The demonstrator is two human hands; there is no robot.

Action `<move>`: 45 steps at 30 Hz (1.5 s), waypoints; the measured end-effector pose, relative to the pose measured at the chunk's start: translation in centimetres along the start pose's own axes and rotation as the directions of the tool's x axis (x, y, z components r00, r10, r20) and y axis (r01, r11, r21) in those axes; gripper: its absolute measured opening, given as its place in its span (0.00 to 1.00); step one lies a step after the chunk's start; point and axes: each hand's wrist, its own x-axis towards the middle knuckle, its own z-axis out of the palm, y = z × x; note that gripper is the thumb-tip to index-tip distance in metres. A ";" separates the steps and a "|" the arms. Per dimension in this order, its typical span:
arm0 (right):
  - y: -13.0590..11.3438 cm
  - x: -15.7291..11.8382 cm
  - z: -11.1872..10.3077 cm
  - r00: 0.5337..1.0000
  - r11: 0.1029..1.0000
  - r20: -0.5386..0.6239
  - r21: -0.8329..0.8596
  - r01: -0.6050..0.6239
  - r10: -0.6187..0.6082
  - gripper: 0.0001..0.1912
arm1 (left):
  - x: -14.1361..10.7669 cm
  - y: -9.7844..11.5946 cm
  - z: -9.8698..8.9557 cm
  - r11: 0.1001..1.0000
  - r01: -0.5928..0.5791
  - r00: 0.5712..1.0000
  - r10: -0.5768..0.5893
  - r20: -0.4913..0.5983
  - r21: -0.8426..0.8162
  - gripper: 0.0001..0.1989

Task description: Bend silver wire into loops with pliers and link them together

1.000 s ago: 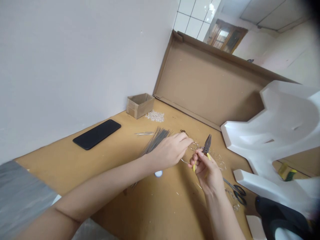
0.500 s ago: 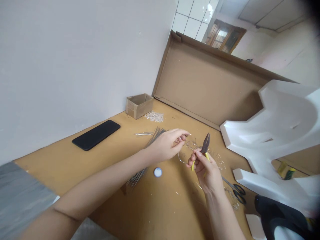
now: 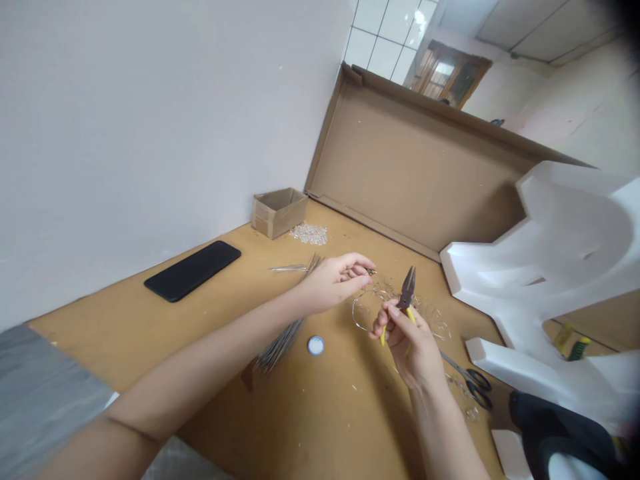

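My right hand (image 3: pixel 413 340) is wrapped round the yellow handles of a pair of pliers (image 3: pixel 407 290), whose dark jaws point up and away and look slightly apart. A thin bent wire (image 3: pixel 354 315) curves between my two hands, one end by my right fingertips. With its fingers pinched, my left hand (image 3: pixel 337 283) holds the wire's upper part; a small dark piece shows at the fingertips, too small to name. Beneath my left forearm lies a bundle of straight wires (image 3: pixel 280 350), partly hidden. Loose curled wire bits (image 3: pixel 433 317) are scattered beyond the pliers.
Scissors (image 3: pixel 470 380) lie right of my right wrist, beside white foam packing (image 3: pixel 480 260). A round blue-white lid (image 3: pixel 315 345) sits between my arms. Farther off are a small cardboard box (image 3: pixel 280 213), a pile of tiny clear pieces (image 3: pixel 309 233) and a black phone (image 3: pixel 193 270).
My left hand has shifted slightly left, and the wire's curve has moved left with it. The pliers in my right hand have tipped a little left and down.
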 end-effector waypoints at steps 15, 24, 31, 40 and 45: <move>0.0 -0.1 0.1 1.000 1.000 0.001 -0.006 -0.027 0.027 0.06 | 0.8 -0.8 -0.4 0.974 0.073 0.994 -0.054 0.094 -0.216 0.07; 0.0 0.0 0.0 1.000 1.000 -0.001 -0.015 -0.028 0.028 0.05 | 0.5 -0.4 -0.4 0.976 0.095 0.993 -0.080 0.086 -0.196 0.07; 0.0 -0.1 0.2 0.999 0.999 -0.010 -0.013 -0.031 0.031 0.06 | 0.5 -0.2 -0.3 0.982 0.092 0.993 -0.078 0.089 -0.167 0.07; 0.0 -0.1 0.2 1.000 0.999 -0.005 -0.014 -0.030 0.030 0.07 | 0.4 0.0 -0.2 0.981 0.095 0.993 -0.081 0.089 -0.169 0.07; 0.0 0.0 0.1 1.000 0.999 0.001 -0.020 -0.029 0.029 0.06 | 0.5 -0.3 -0.3 0.981 0.093 0.993 -0.077 0.094 -0.172 0.07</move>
